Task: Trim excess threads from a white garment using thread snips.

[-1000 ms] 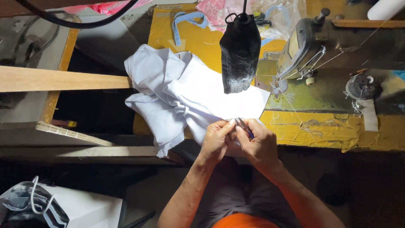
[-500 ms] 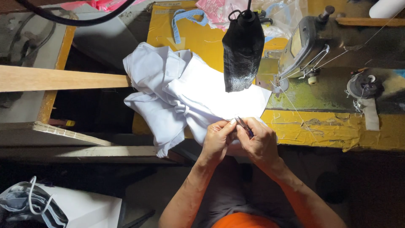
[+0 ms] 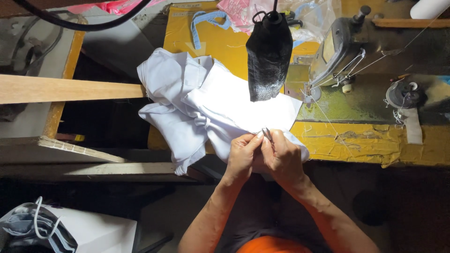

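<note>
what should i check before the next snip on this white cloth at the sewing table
1. Left hand pinching the crumpled white cloth: ok.
2. Right hand grip on the small metal snips: ok.
3. Snip blades open or closed: cannot tell.
4. Work spot lit under the black-covered hanging lamp: ok.
5. Cloth lying away from the grey sewing machine needle: ok.
6. Which thread or seam is targeted: cannot tell.
</note>
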